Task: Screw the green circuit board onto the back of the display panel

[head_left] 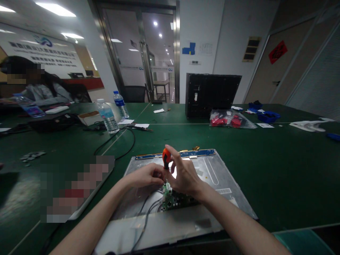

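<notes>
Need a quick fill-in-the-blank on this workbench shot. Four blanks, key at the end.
1. The orange-and-black tool in the right hand is a ____.
2. The metal panel lies on a table whose top is coloured ____.
3. The strip along the panel's far edge is mainly ____ in colour.
4. The clear plastic bag farther back holds things coloured ____.

Missing words: screwdriver; green; blue; red.

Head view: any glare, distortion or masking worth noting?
Head view: white glare on the panel beside the screwdriver; ceiling lights blown out. Head view again: blocky pixelation left of the panel; door frame leaning, likely lens distortion.
</notes>
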The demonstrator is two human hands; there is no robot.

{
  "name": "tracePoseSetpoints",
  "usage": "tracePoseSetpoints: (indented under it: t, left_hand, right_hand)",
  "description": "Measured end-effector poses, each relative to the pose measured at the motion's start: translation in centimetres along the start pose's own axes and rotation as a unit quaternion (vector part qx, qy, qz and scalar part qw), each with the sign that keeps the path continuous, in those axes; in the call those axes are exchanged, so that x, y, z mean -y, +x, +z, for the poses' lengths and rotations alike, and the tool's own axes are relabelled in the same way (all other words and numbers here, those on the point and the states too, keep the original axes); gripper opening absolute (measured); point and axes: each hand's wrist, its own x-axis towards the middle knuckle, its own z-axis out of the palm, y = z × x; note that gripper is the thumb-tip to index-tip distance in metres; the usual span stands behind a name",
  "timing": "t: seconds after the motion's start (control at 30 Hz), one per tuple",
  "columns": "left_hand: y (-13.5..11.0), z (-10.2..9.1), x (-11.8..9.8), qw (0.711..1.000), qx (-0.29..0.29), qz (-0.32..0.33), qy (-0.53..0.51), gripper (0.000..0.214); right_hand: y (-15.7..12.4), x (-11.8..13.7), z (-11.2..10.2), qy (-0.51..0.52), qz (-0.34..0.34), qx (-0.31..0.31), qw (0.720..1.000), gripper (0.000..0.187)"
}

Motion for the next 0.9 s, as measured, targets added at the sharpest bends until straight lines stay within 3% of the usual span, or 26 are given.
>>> tracePoseSetpoints:
  t: [0.53,0.7,0.9]
  left_hand:
    - [-0.24,0.03,-0.63,0.999,-0.020,-0.018,0.020,0.014]
    - [-0.18,0.02,-0.44,1.000,-0.007,-0.005,-0.001,0.011]
    - [-0.20,-0.16,-0.54,1.000,0.002,0.000,0.008,0.015]
  right_hand:
    - [0.06,-0.14,0.23,-0.006,-0.007,-0.021,1.000,0.086]
    - [0.21,0.03,-0.18,0.012,-0.035,-0.072,0.997,0.081]
    - [0.34,-0.27,-0.64,0.019,-0.021,-0.120,0.992,0.072]
